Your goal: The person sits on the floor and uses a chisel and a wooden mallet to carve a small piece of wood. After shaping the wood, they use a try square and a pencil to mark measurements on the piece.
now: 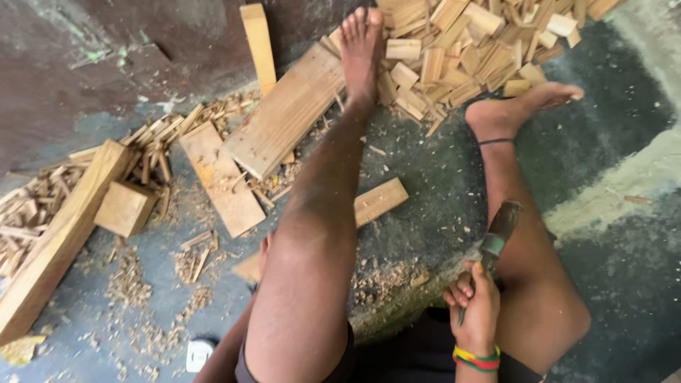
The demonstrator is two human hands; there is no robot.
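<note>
Right hand (477, 312) clamped on a dark-handled steel chisel (494, 241), blade end angled to one o'clock over the right thigh.
Left hand (264, 252) mostly hidden behind the left leg, grip unreadable; pale flat wood offcut (248, 268) beside it, wide plank (287, 110) at eleven o'clock on the floor (610, 284).

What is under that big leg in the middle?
Under the left leg lies a small wood block, half covered. The left hand barely peeks out beside a wood piece; whether it holds anything is hidden.
</note>
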